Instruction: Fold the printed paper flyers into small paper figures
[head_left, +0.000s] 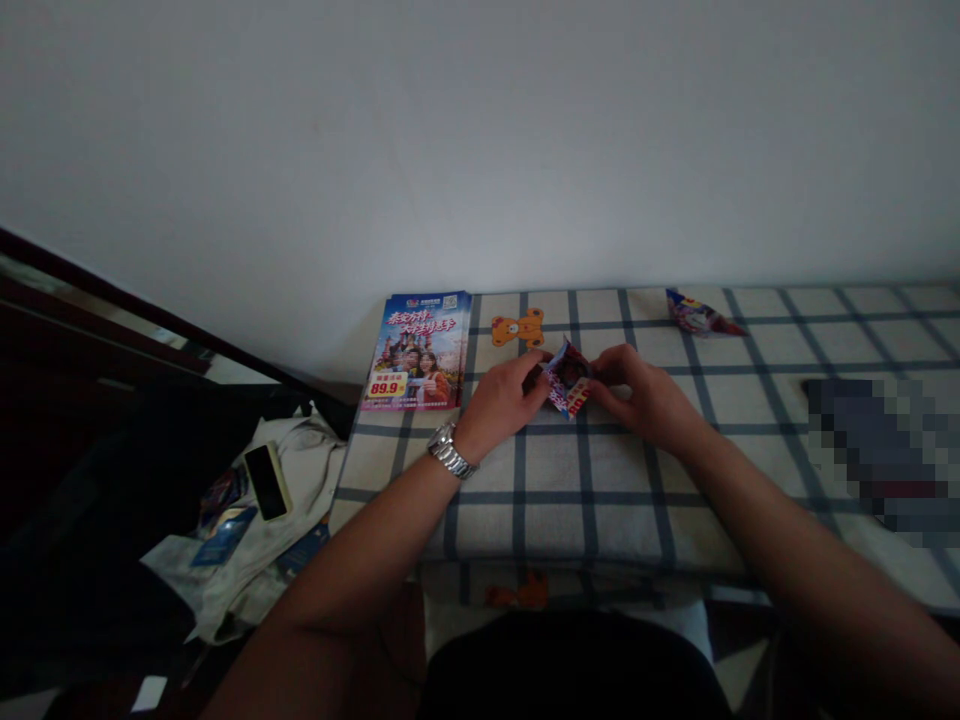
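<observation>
- The stack of flyers (416,352) lies flat near the back left corner of the checked tablecloth (491,515), its top sheet printed in blue, pink and orange with a large "89.9"; everything below is placed from this stack.
- The folded paper (574,382), printed in similar colours, is to the right of the stack, raised between the two hands with an opening facing up.
- The left hand (501,402), just right of the stack, has thumb and fingers closed on the near-side left edge of the folded paper; some fingertips are hidden.
- The right hand (651,402), farther right of the stack, pinches the paper's right edge between thumb and bent fingers.
- A metal watch (451,455) circles the left wrist, just below the stack's lower right corner.
- A printed teddy bear (517,328) shows on the cloth just right of the stack.
- A second folded piece (699,316) rests well to the right of the stack, near the wall (480,140).
- Below and left of the stack, a phone (267,482) lies on pale fabric (309,455).
</observation>
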